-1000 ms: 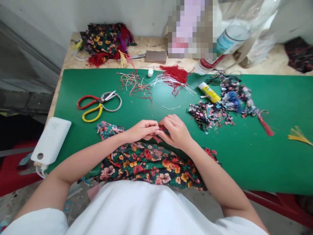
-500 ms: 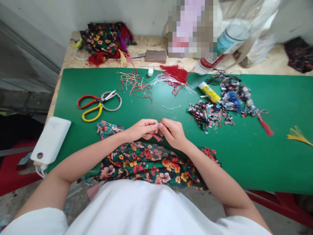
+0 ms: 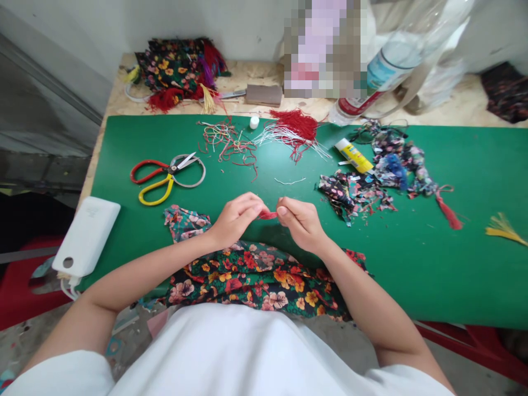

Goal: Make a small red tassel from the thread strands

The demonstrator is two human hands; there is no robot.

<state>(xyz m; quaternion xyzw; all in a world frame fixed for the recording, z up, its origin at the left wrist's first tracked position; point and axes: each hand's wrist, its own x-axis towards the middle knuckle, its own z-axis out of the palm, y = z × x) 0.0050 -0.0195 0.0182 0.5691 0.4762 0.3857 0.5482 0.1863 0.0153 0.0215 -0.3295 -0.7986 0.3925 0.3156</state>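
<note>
Between my two hands a small red tassel [image 3: 268, 215] is stretched sideways over the green mat. My left hand [image 3: 237, 218] is closed on its left end, the fingers covering part of it. Pinching the other end is my right hand [image 3: 301, 221], with its fingers curled in. Just below the hands, a floral cloth [image 3: 256, 275] lies bunched at the table's near edge against my white shirt. Beyond the hands is a short white thread [image 3: 290, 181] on the mat.
Scissors [image 3: 171, 173] and a white power bank [image 3: 86, 236] lie left. Cut cords [image 3: 226, 140], a white cap [image 3: 254, 122] and red threads [image 3: 297, 127] are behind. Right are a glue stick [image 3: 355, 156], fabric scraps [image 3: 350, 192], a red tassel [image 3: 449, 212] and a plastic bottle [image 3: 383, 69].
My hands have drawn apart slightly, the left a little leftward and the right a little rightward. The red tassel, hanging below the fingers before, now spans the gap between them.
</note>
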